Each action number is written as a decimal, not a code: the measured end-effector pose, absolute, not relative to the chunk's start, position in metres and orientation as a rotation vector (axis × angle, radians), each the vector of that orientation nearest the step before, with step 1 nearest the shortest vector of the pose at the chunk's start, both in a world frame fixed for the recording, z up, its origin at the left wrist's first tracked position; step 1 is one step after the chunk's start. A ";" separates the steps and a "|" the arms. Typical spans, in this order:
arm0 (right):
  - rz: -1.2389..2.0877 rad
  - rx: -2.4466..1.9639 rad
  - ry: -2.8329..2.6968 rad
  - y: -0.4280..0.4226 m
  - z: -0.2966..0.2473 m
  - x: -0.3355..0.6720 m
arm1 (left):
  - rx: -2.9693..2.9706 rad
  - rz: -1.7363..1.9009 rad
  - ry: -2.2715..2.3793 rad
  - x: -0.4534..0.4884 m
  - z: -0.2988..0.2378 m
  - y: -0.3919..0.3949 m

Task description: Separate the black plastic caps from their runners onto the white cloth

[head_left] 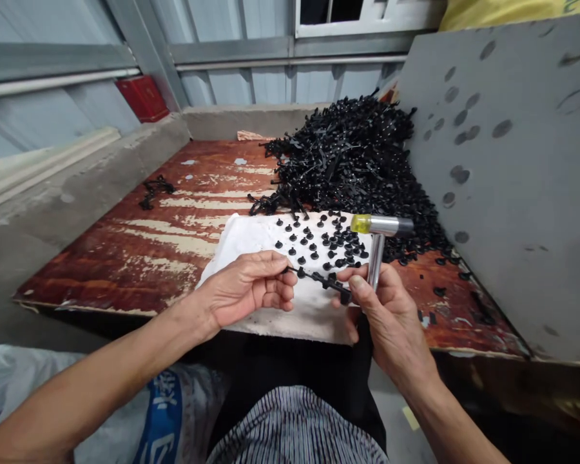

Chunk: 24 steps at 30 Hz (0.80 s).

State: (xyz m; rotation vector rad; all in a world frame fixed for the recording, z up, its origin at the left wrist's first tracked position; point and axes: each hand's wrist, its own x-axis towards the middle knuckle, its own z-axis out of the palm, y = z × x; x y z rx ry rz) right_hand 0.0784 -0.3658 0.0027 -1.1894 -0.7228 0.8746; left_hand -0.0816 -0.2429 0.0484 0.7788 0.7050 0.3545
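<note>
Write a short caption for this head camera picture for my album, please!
Left hand and right hand hold a black plastic strip; the right also grips a yellow-tipped metal hammer.

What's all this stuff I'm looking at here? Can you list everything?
Worktop: one, worn red-brown, centre.
White pad: one, near edge of worktop.
Loose small parts: many, black, scattered on pad.
Heap of plastic strips: one, black, back right.
Small clump: one, black, back left.
Grey board: one, spotted, leaning at right.
Red box: one, on ledge, back left.
Hammer: one, silver with yellow tip, in right hand.
Parts strip: one, black, between both hands.
Left hand: pinching strip.
Right hand: grip on hammer and strip.
</note>
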 end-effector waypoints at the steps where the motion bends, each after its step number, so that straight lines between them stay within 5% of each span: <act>1: 0.909 -1.185 -0.708 -0.366 0.003 0.078 | 0.808 0.355 0.668 -0.084 0.047 -0.245; 16: 0.783 -1.202 -0.823 -0.357 0.006 0.063 | 1.851 0.012 0.597 -0.099 0.050 -0.252; 24: 0.780 -1.308 -1.017 -0.349 0.004 0.052 | 1.916 0.011 0.597 -0.094 0.041 -0.254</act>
